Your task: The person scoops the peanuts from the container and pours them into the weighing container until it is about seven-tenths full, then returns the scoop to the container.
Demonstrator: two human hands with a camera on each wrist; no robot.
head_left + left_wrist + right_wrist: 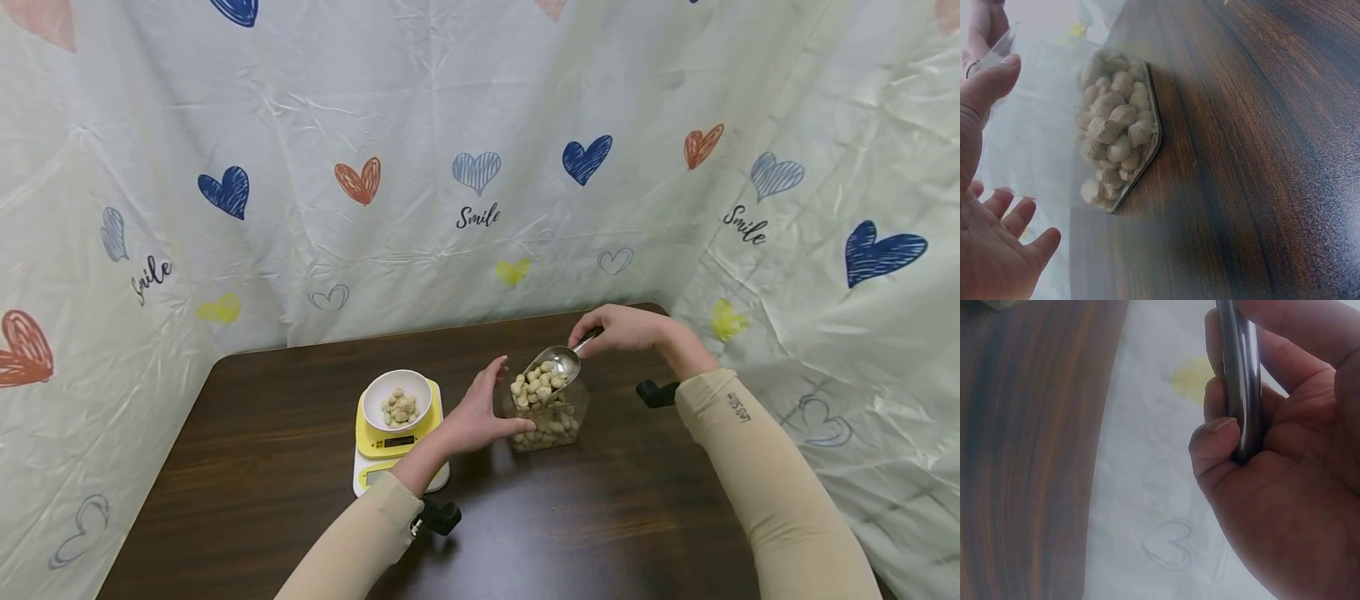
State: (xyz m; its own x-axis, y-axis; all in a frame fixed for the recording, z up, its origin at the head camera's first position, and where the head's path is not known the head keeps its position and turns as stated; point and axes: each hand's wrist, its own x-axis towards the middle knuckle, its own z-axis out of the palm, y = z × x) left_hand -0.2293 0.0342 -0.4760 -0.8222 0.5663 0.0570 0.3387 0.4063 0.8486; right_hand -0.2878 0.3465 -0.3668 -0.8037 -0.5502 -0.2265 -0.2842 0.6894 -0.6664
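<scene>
In the head view, a clear plastic container (pixel 579 402) of unshelled peanuts (pixel 551 431) stands on the dark wood table. My left hand (pixel 480 414) steadies it, thumb on the near wall and fingers along the left side; the left wrist view shows peanuts (pixel 1116 125) through its wall. The right hand (pixel 621 327) grips the handle of a metal scoop (pixel 566 363) from above. Tilted down to the left, the scoop lies at the container's mouth with peanuts in it. Fingers wrap the shiny handle (pixel 1245 387) in the right wrist view.
Left of the container, a yellow and white kitchen scale (pixel 367 442) carries a white bowl (pixel 371 414) with a small heap of peanuts (pixel 401 408). My left forearm overlaps the scale's front corner. A heart-printed curtain (pixel 420 275) stands behind the table's back edge.
</scene>
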